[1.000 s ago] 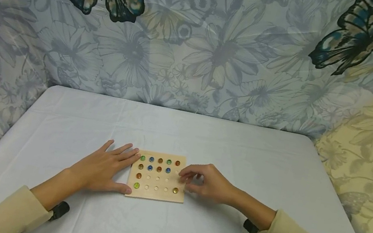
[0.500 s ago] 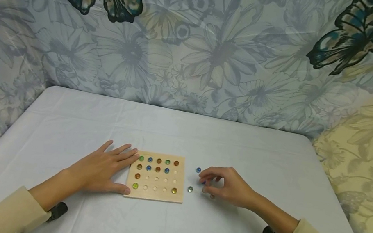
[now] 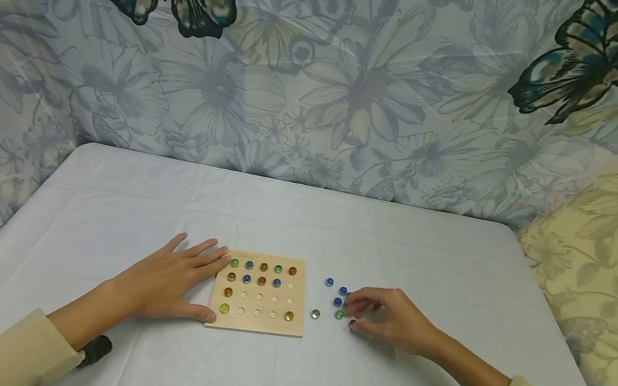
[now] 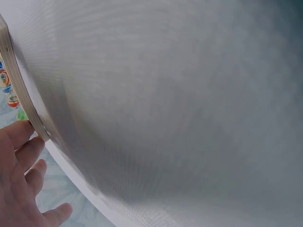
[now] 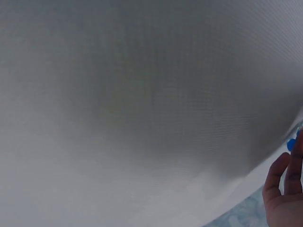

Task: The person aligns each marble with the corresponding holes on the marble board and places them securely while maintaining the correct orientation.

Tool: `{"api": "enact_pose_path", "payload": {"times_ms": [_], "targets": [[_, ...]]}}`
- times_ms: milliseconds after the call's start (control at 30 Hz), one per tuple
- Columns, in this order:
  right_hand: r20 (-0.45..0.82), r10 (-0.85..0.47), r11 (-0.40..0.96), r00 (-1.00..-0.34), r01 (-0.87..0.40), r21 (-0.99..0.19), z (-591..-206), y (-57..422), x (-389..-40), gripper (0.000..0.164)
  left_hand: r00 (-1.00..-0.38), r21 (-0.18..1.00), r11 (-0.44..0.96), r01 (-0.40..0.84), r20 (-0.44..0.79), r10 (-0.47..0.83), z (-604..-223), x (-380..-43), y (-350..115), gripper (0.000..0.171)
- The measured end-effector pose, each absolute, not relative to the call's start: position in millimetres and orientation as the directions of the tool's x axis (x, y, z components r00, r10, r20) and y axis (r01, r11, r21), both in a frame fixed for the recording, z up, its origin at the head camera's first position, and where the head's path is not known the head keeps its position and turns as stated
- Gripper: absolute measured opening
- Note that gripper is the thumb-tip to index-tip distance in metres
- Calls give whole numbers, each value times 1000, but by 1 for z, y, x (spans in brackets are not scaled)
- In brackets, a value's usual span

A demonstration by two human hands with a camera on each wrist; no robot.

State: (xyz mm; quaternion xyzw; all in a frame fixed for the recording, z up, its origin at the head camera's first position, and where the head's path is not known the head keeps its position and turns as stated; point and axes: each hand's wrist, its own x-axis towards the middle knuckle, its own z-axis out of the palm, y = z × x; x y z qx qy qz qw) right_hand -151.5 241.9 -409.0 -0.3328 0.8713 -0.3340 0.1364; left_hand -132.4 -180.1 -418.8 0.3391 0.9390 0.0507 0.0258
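A pale wooden board (image 3: 254, 329) with rows of round holes lies on the table, several holes filled with coloured glass marbles. My left hand (image 3: 170, 279) rests at its left side, fingers spread, with fingertips and thumb on the board's edge. Right of the board, my right hand (image 3: 392, 321) is low over loose marbles, fingers bent and a gap showing between index finger and thumb. A reddish marble (image 3: 351, 324) sits right at the thumb tip. A green marble (image 3: 340, 314) and a blue marble (image 3: 337, 301) lie by the index fingertip.
Two more blue marbles lie a little farther back, one a blue marble (image 3: 329, 282) nearer the board. A clear marble (image 3: 315, 314) is close to the board's right edge. White cloth covers the table (image 3: 131, 355); a patterned curtain (image 3: 300, 102) hangs behind.
My right hand has moved right, from the board's right edge to the loose marbles, uncovering several of them. The left hand keeps its place, and the visible marbles in the board look unchanged.
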Motion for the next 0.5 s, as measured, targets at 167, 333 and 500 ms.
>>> {"api": "enact_pose_path", "payload": {"times_ms": [167, 333, 500], "targets": [[-29, -669, 555, -743, -473, -684, -413, 245, -150, 28, -769, 114, 765, 634, -13, 639, -419, -132, -180, 96], [-37, -667, 556, -744, -464, -690, -416, 246, -150, 27, -770, 114, 766, 633, -10, 638, -419, -132, -180, 96], [-43, -664, 561, -746, -459, -689, -416, 245, -151, 26, -772, 117, 768, 630, -17, 636, -419, -132, -180, 96]]}}
